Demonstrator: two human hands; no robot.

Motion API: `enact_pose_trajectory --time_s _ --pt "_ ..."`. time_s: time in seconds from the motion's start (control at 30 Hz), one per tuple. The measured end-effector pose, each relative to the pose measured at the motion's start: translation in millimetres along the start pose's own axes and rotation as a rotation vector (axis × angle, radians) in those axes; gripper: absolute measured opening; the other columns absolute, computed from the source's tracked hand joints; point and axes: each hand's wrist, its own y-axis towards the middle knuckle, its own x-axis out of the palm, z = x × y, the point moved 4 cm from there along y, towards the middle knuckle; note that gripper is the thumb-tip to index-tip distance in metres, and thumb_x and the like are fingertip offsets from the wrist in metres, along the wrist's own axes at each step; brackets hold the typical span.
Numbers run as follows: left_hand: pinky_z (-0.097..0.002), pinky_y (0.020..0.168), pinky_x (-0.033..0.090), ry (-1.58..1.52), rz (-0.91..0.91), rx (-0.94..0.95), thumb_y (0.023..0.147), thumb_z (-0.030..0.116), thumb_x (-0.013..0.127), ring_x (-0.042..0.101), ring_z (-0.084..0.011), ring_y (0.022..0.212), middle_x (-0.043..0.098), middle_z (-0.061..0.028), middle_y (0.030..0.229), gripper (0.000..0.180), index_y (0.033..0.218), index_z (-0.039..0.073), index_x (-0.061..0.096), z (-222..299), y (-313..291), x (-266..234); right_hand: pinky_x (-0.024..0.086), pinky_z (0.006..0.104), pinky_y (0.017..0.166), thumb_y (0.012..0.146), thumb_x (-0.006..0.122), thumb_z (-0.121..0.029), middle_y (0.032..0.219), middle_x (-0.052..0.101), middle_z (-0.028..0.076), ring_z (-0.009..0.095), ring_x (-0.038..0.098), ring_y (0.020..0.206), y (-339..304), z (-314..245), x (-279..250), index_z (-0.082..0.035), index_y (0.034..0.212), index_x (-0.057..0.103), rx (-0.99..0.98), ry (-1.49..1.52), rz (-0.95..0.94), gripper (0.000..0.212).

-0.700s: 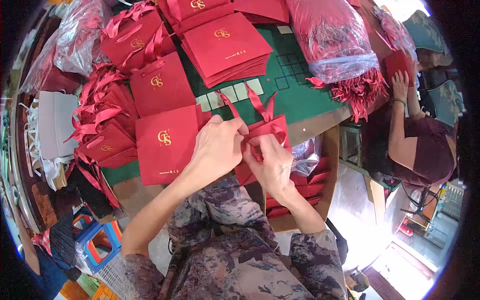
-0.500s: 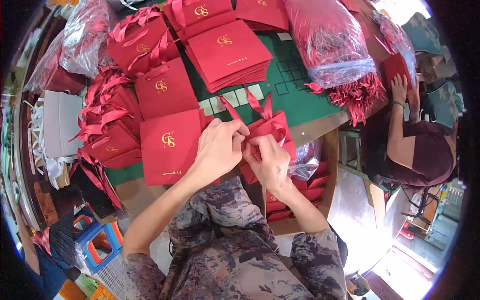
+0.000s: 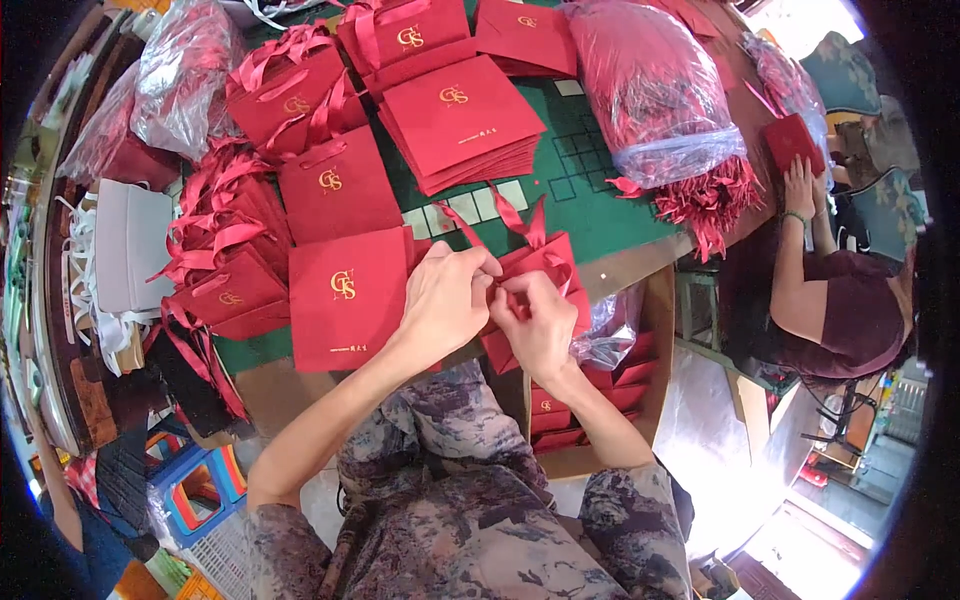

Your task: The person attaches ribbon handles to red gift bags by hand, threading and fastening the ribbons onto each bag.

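A: Where's the red bag (image 3: 525, 262)?
B: At the near edge of the desk (image 3: 590, 205), between the two hands, with red ribbon (image 3: 538, 222) rising from its top.
A: And the grip?
B: Left hand (image 3: 447, 300) has its fingers curled in at the bag; right hand (image 3: 540, 325) has thumb and finger drawn close together there. What lies between the fingertips is hidden, so I can't tell whether either one is pinching ribbon, bag, or nothing.
A: What could go wrong?
B: I'd worry about the ribbon slipping, if one hand tugs harder than the other. Too much force might crease the bag's top edge, too.
A: Anything close by?
B: A flat bag (image 3: 350, 315) lies just left of the left hand — a swing of that forearm could nudge it askew. Right of the right hand is clear plastic (image 3: 607, 330), above an open carton (image 3: 655, 350) of red bags. If the bag were let go so near the edge, it might drop that way.
A: Farther out?
B: A stack of bags (image 3: 465, 125) and a plastic-wrapped bundle (image 3: 650, 95) — both well apart from the fingers.
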Motion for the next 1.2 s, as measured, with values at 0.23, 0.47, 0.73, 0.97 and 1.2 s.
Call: enact_pose_trajectory --time_s 0.23,0.47,0.73,0.97,1.2 --pt "-0.0429 0.081 0.048 -0.007 -0.053 -0.041 0.082 0.003 0.06 0.058 -0.032 0.083 0.072 -0.012 0.082 0.016 0.095 0.005 0.07 -1.6 -5.3 7.5 0.047 0.0289 0.056 0.081 0.075 -0.002 0.077 0.065 0.007 0.015 0.058 0.061 -8.6 12.4 3.5 -0.002 0.086 0.062 0.002 0.028 -0.019 0.014" --pt "-0.044 0.08 0.048 0.033 0.016 0.035 0.08 0.003 0.066 0.057 -0.0319 0.088 0.072 -0.0107 0.087 0.023 0.102 0.006 0.065 -4.5 -9.7 6.5 0.053 0.0382 0.062 0.082 0.076 -0.005 0.087 0.067 0.012 0.032 0.069 0.076 -2.2 4.0 -7.9 -0.004 0.095 0.065 0.037 0.046 -0.077 0.017" --pt "-0.043 0.077 0.049 0.082 0.093 0.074 0.075 0.01 0.076 0.059 -0.0303 0.088 0.071 -0.0087 0.083 0.026 0.097 0.008 0.062 17.0 -11.4 11.4 0.054 0.0349 0.078 0.078 0.076 -0.002 0.1 0.065 0.012 0.027 0.066 0.093 11.3 -22.7 -46.2 -0.002 0.108 0.063 0.013 -0.014 -0.287 0.033" --pt "-0.0407 0.072 0.046 0.065 0.198 0.211 0.072 0.007 0.076 0.055 -0.0283 0.082 0.063 -0.0053 0.079 0.022 0.09 0.011 0.065 23.6 -23.5 19.7 0.05 0.0424 0.082 0.086 0.067 -0.012 0.092 0.066 0.014 0.034 0.063 0.095 53.9 -7.1 -59.1 -0.003 0.097 0.068 -0.092 -0.108 -0.514 0.014" --pt "-0.0366 0.071 0.046 0.27 0.338 0.527 0.072 0.007 0.072 0.057 -0.0238 0.082 0.06 -0.0021 0.086 0.017 0.088 0.012 0.071 26.9 -37.7 19.3 0.051 0.0401 0.079 0.089 0.065 -0.022 0.087 0.071 0.014 0.032 0.067 0.086 76.8 15.0 -40.0 -0.003 0.093 0.073 -0.093 0.124 -0.985 0.02"
